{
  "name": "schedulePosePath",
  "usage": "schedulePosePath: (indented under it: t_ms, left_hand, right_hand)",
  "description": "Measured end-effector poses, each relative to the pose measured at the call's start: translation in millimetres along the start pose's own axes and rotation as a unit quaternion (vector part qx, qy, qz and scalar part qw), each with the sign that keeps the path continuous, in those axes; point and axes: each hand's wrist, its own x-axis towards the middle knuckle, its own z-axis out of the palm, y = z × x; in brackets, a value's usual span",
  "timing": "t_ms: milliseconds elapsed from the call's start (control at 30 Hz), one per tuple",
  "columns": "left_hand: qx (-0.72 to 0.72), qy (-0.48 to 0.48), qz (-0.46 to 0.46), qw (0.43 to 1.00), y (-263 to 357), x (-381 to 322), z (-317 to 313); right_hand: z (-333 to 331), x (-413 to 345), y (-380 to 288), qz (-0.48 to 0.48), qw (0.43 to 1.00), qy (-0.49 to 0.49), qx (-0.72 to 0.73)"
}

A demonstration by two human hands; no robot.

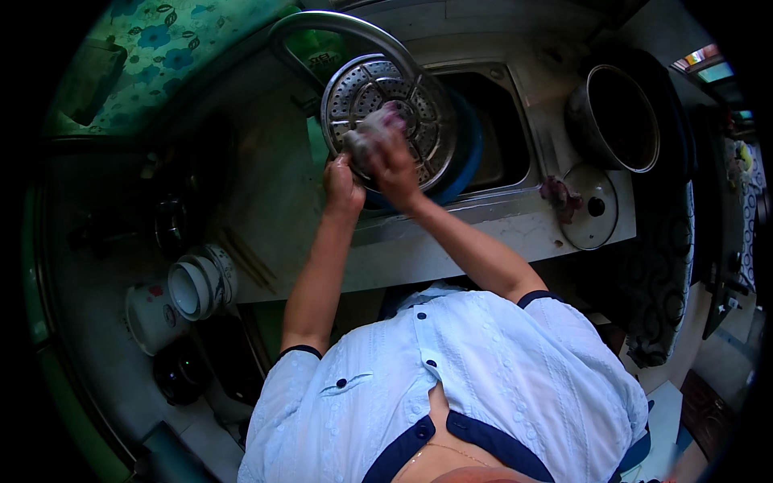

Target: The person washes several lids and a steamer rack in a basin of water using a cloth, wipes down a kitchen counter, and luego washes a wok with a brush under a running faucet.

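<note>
A round, perforated metal steamer tray is held tilted over the sink, above a blue basin. My left hand grips its lower left rim. In my right hand is a wet, greyish and purplish cloth, pressed against the tray's perforated face. The curved metal faucet arches over the tray, and part of it overlaps the tray's upper right edge. Both forearms reach forward across the counter edge.
A metal pot stands right of the sink. Near it are a glass lid and a crumpled purplish cloth. Chopsticks and stacked white bowls lie at left. A green bottle is behind the faucet.
</note>
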Motion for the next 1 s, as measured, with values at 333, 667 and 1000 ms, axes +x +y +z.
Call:
schedulePosePath:
  t_ms: [333, 667, 1000]
  left_hand:
    - [0.014, 0.043, 0.011, 0.999, 57.6, -34.2, -29.9]
    - [-0.079, 0.26, 0.212, 0.939, 154.7, -48.6, -102.5]
    - [-0.225, 0.214, 0.305, 0.9, 252.0, 90.1, -218.1]
  right_hand:
    - [-48.9, 12.4, 85.6, -0.056, 0.981, -0.047, -0.18]
    - [-95.5, -37.5, 134.5, 0.104, 0.936, -0.195, -0.275]
    - [-86.7, -31.5, 103.3, 0.089, 0.883, -0.31, -0.341]
